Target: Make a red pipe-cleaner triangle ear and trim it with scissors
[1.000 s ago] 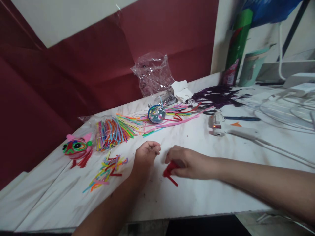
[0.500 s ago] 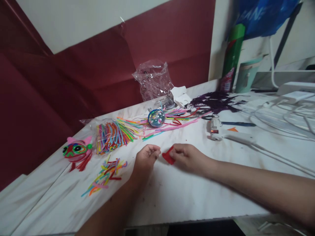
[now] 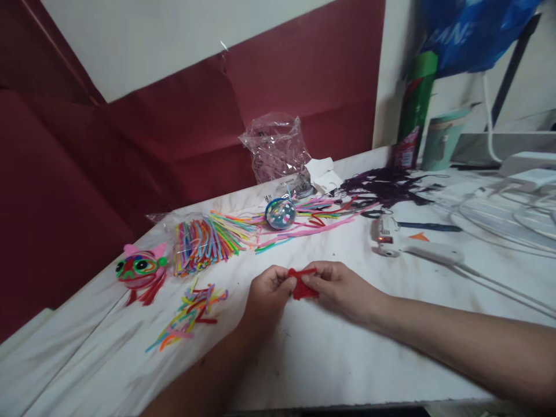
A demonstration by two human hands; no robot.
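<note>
A small red fuzzy piece [image 3: 305,289], bent from pipe cleaner by its look, is pinched above the table between my two hands. My left hand [image 3: 271,289] closes thumb and fingers on its left end. My right hand [image 3: 341,288] grips its upper right side, with a short red strip running along the top edge. Fingertips cover part of it. Left of my left hand lies a loose pile of cut pipe cleaner pieces [image 3: 191,318] in several colours.
Behind the hands lie a bag of pipe cleaners [image 3: 202,246] and a decorated clear ball [image 3: 280,214]. A red animal-like figure [image 3: 139,275] stands at left. At right rest a white glue gun [image 3: 428,250] with its cable, purple strands [image 3: 382,185] and a green cup [image 3: 445,139].
My left hand has closed on the red piece, which only my right hand held before. The two hands have come together, and the view has shifted slightly.
</note>
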